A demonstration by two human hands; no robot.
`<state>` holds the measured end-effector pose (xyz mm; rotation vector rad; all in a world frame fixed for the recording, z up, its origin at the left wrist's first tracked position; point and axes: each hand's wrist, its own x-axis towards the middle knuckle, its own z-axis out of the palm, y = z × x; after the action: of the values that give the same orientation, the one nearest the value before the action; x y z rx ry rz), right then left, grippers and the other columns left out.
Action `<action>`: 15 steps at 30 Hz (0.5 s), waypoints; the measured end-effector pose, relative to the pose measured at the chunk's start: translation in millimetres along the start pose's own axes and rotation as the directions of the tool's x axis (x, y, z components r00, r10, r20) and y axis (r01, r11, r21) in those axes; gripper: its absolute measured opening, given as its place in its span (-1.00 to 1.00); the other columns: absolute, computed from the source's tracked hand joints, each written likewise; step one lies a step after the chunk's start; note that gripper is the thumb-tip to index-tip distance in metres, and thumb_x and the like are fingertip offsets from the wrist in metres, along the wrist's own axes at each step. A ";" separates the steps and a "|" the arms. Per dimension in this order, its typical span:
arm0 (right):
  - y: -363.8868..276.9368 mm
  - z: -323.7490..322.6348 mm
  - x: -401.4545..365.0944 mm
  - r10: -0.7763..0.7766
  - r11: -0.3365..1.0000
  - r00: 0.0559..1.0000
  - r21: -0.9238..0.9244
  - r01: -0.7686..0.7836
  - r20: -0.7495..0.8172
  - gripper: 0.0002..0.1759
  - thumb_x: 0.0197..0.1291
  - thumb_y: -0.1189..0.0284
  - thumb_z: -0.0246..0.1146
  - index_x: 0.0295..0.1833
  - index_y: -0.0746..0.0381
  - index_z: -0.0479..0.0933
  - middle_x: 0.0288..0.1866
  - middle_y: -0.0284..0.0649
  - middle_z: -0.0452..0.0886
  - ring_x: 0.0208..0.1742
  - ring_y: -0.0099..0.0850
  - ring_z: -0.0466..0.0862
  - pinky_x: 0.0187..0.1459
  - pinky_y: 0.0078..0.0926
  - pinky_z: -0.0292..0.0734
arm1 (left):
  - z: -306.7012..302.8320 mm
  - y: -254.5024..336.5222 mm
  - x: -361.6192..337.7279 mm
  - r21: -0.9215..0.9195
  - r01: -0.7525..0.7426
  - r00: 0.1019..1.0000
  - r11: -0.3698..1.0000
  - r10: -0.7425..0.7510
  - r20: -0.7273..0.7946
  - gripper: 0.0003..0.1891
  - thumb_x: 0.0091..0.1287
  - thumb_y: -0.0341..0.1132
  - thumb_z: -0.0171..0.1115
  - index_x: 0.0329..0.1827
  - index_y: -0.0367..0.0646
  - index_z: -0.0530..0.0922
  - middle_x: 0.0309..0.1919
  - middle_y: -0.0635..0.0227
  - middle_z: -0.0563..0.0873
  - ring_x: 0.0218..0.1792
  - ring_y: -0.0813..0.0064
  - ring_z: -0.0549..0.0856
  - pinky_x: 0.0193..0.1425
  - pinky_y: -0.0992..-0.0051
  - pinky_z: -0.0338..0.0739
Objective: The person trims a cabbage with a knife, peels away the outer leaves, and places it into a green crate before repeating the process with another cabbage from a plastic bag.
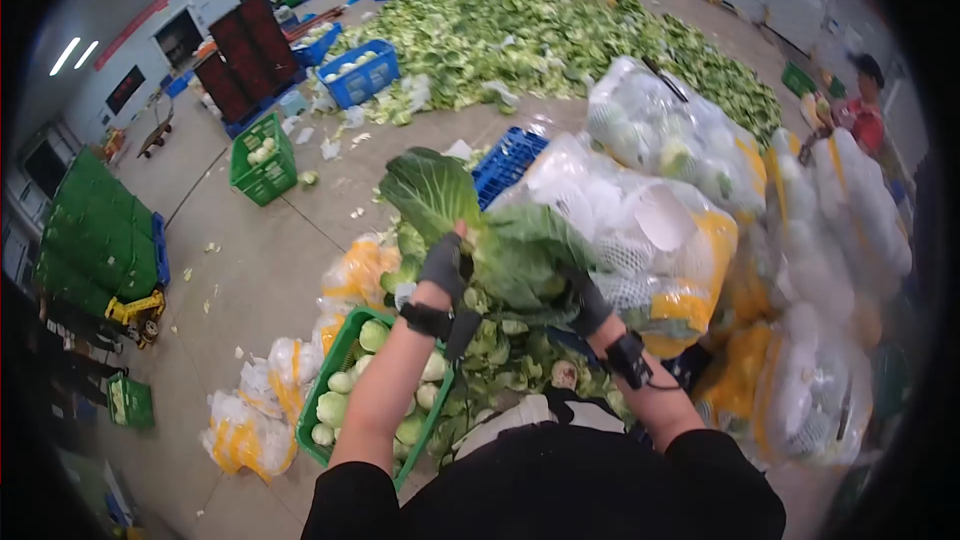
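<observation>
A leafy cabbage [520, 250] with wide dark green outer leaves is held up in front of my body. My left hand [446, 265], in a dark glove, grips it at its left side, near the pale base of a spread leaf. At its right lower side my right hand [588, 302], also gloved, is closed on it, the fingers partly hidden by leaves. Below and to the left stands a green crate [350, 340] with several trimmed pale cabbages [332, 407]. Loose leaves [500, 360] lie beneath the held cabbage.
Bulky bags of netted cabbages [620, 210] are piled at the right. A blue pallet [508, 162] lies ahead, a large leaf heap [480, 40] beyond. Yellow-and-clear bags [245, 430] lie left. Green crate [263, 175] and blue crate [360, 75] stand farther off. A person [862, 110] is far right.
</observation>
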<state>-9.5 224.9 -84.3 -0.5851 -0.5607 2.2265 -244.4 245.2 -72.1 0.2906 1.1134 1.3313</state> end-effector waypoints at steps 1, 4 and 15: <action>-10.2 28.6 -7.7 -0.067 0.996 0.995 -0.056 0.063 -0.072 -0.54 0.22 0.37 0.11 0.24 0.09 0.26 0.15 -0.31 0.39 0.12 -0.41 0.45 0.06 -0.32 0.47 | 1.6 -0.3 11.7 0.063 -0.021 0.999 0.998 0.023 -0.032 -0.69 0.25 0.03 0.12 -0.54 0.06 0.43 -0.84 0.54 0.29 -0.83 0.59 0.27 -0.78 0.50 0.03; -15.2 36.1 -6.1 -0.030 0.947 0.984 0.321 -0.030 0.178 -0.50 0.22 0.27 0.10 0.26 0.12 0.24 0.24 -0.25 0.34 0.20 -0.33 0.39 0.22 -0.23 0.31 | -36.3 -23.3 88.8 -0.432 0.364 0.923 0.825 -0.383 0.048 -0.73 0.24 0.08 0.10 -0.33 0.12 0.53 -0.62 0.55 0.62 -0.84 0.63 0.26 -0.80 0.58 -0.03; -39.6 79.5 -13.8 -0.322 0.697 0.941 -0.646 0.310 0.105 -0.30 0.13 0.45 0.17 0.36 0.23 0.04 0.19 -0.05 0.34 0.16 -0.36 0.40 0.09 -0.46 0.41 | 8.9 -5.7 -59.3 -0.071 -0.183 0.617 0.981 0.171 0.768 -0.16 0.03 -0.02 0.35 0.31 -0.20 0.14 0.18 0.29 0.40 0.18 0.33 0.41 0.22 0.27 0.34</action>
<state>-23.9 222.4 4.4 -0.7819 -1.3603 1.6528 -224.8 195.7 -43.8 0.9171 0.3498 1.1691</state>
